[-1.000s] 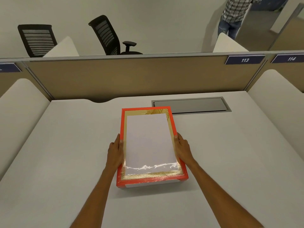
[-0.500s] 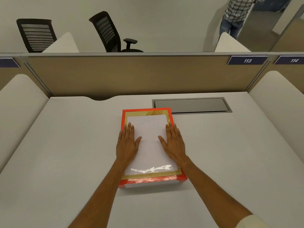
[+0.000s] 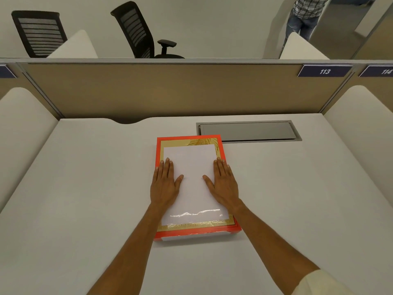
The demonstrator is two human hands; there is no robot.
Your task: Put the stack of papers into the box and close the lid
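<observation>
The box (image 3: 194, 188), a flat rectangular carton with an orange-red border, a gold inner band and a glossy white centre panel, lies near the middle of the white desk (image 3: 85, 188), its far right corner just beside the grey cable hatch (image 3: 247, 130). The lid (image 3: 189, 162) sits on top and looks nearly seated; a pale strip shows beneath its near edge, which may be the base or the papers, and no loose stack is visible, so the papers are judged to be inside. The left hand (image 3: 164, 184) and the right hand (image 3: 224, 184) lie flat and open, palms down, fingers together and pointing away, thumbs turned inward; they grasp nothing and only press on the lid. The carton appears stiff card, light when empty yet weighted by paper, and the shiny film, which glares near the front, is likely slippery under dry palms. The thin lid may bow at its centre, so pressure is best placed along the borders and corners; lifting is best done with a hand on each long side. Compared with one second ago, the hands no longer clasp the long sides but rest on top; compared with half a second ago, they sit slightly wider apart, nearer the red edges, and the box has not shifted.
</observation>
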